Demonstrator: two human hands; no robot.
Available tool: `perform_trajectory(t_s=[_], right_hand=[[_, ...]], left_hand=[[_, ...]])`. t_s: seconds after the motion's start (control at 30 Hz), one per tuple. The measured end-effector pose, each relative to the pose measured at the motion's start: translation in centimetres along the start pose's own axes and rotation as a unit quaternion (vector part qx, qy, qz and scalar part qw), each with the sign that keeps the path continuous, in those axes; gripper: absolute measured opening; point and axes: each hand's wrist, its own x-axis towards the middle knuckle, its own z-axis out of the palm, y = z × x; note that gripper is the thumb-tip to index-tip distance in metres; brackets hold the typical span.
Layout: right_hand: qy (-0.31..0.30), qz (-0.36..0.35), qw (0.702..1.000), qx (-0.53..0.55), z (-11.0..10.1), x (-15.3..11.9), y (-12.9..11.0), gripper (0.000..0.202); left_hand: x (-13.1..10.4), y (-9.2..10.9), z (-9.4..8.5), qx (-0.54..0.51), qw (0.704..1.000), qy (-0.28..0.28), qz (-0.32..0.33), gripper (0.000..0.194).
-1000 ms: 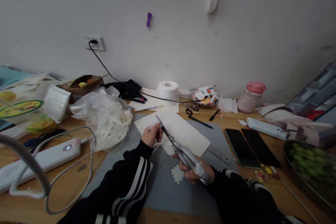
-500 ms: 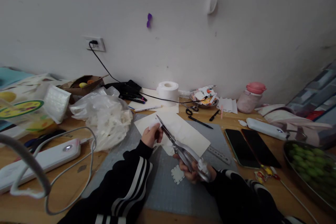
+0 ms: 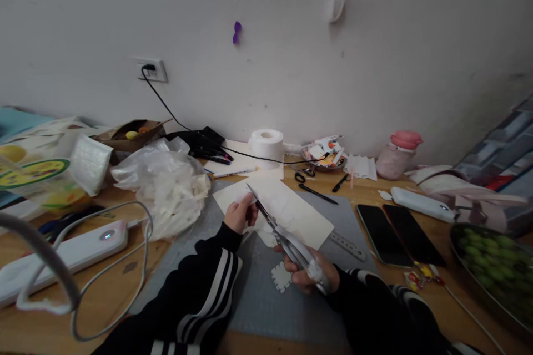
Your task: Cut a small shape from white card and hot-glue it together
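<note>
Where my plastic bag [image 3: 179,194] lies: it overlaps the left edge of the grey mat [image 3: 266,316], on the wooden surface [image 3: 112,288], apart from both hands.
Left hand [image 3: 237,216]: my grip is closed, thumb against fingers, on a small white piece [image 3: 243,194] near the mat's far edge; the fingers hide much of it. A light, steady pinch should keep it from bending.
Scissors [image 3: 291,247]: their tips point up and left, just beside my left fingertips. I'd keep that thumb back from the blades and turn the piece rather than twist the wrist. How far the blades are parted, I cannot tell.
White sheet [image 3: 308,219]: slanted beneath the blades, toward the mat's far edge.
Jagged cutout [image 3: 281,277]: flat on the mat, between the sheet and the mat's near edge.
Right hand [image 3: 305,278]: my grip is wrapped around the scissors' handles; small, even squeezes would suit the fine shape.
Ruler [image 3: 347,246]: near the mat's right edge, partly under the sheet's corner, by the look of it.
</note>
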Motion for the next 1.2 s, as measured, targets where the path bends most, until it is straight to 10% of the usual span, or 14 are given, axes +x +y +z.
perform_trajectory(t_s=[0.53, 1.2], right_hand=[[-0.117, 0.044, 0.988, 0.094, -1.9, 1.5, 0.9, 0.047], [-0.021, -0.004, 1.000, 0.022, -0.1, 0.4, 0.3, 0.046]], left_hand=[[-0.3, 0.3, 0.4, -0.021, 1.000, 0.012, 0.007, 0.031], [0.1, 0.1, 0.1, -0.019, 1.000, 0.017, -0.005, 0.033]])
